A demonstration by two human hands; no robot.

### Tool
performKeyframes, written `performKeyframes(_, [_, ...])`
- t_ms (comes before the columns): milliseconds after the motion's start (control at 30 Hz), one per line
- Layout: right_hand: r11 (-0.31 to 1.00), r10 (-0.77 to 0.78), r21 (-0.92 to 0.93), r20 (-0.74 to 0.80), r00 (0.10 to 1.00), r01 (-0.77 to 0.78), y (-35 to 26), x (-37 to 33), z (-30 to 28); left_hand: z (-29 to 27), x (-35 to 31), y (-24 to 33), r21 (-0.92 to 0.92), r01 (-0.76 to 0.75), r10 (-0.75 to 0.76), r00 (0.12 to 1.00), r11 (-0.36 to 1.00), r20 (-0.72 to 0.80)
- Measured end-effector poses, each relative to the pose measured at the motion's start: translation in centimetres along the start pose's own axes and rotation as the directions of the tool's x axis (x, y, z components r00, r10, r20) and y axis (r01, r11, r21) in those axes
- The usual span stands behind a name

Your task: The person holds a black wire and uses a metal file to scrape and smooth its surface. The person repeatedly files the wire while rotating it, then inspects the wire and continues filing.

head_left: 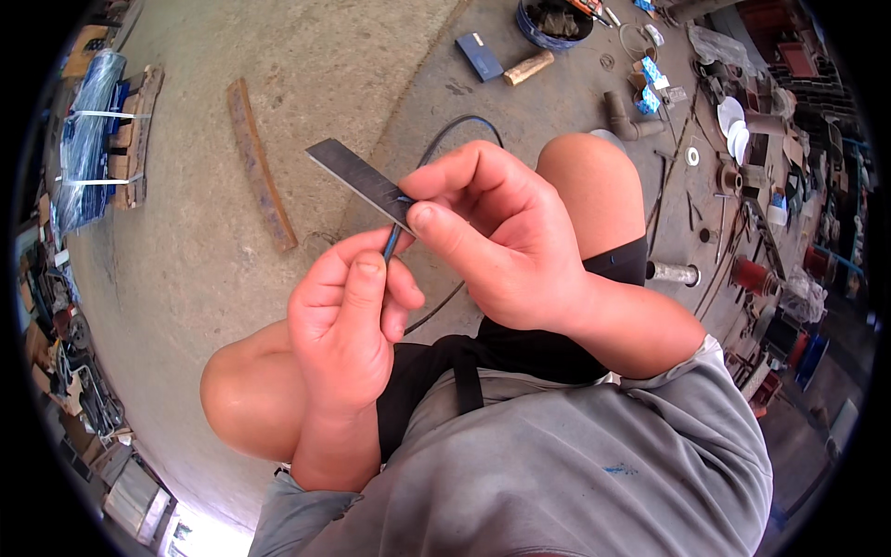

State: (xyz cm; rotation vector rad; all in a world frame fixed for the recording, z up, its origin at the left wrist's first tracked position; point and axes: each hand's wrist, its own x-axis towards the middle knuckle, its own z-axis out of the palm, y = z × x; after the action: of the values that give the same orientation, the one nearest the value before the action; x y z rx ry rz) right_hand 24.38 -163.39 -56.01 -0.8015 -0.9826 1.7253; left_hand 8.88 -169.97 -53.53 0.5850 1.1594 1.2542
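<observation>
My right hand [501,241] grips a thin dark metal blade [357,176] by its near end, thumb pressed on the flat side; the blade points up and to the left. Below it, my left hand [348,320] pinches a thin blue wire [392,243] between thumb and fingers, and the wire's tip meets the blade's edge. A black cable [445,130] loops on the ground behind the hands and passes under them. I sit with both bare knees apart over a concrete floor [316,65].
A rusty curved metal bar [262,167] lies on the floor to the left. A blue box [479,56], a wooden handle [529,67] and a dark bowl [553,23] sit at the top. Pipes, fittings and tools crowd the right side. Wrapped bundles lie far left.
</observation>
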Motion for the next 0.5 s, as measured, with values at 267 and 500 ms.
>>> performKeyframes(267, [1.0, -0.001, -0.013, -0.007, 1.0, 0.001, -0.44, 0.2, -0.46, -0.64, -0.26, 0.44, -0.098, 0.047, -0.03, 0.986, 0.994, 0.165])
performKeyframes(500, [0.983, -0.099, -0.152, 0.042, 0.994, 0.105, -0.06, 0.18, -0.6, 0.04, -0.5, 0.38, -0.141, 0.057, -0.042, 0.994, 0.988, 0.104])
